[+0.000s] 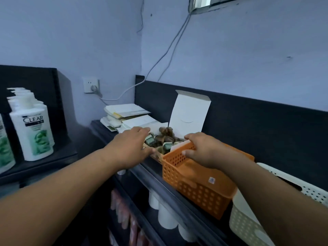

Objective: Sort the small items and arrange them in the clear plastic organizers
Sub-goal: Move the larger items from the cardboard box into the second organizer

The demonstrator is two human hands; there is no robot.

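A narrow dark shelf [152, 176] runs from the middle of the frame down to the lower right. It has a dark back panel [248, 125] behind it and a pale violet wall above, with the corner of the room at upper centre. A wall socket [90, 85] sits left of that corner, and cables [170, 50] climb from it toward the top edge. At the shelf's far left end lies a stack of papers [127, 113], touching the cardboard box [188, 110]. The box's white lid flap stands upright on the side toward the back panel. Small packets [166, 137], brown and green, fill the open box. Its long axis follows the shelf, and its near wall lies close to the front edge. Just right of it, the orange basket [198, 185] lies along the same line, open side up and also hard by the front edge. A thin dark strip of shelf shows between the basket and the back panel. A cream basket [248, 226] sits just beside it at lower right. The left hand [131, 144] covers the box's left end, fingers bent over it and thumb along its near wall, clasping it. The right hand [204, 148] grips the basket's end rim nearest the box, fingers outside and thumb inside. White shampoo bottles [33, 132] stand on another shelf at left. White bottles [166, 217] show under the front edge.
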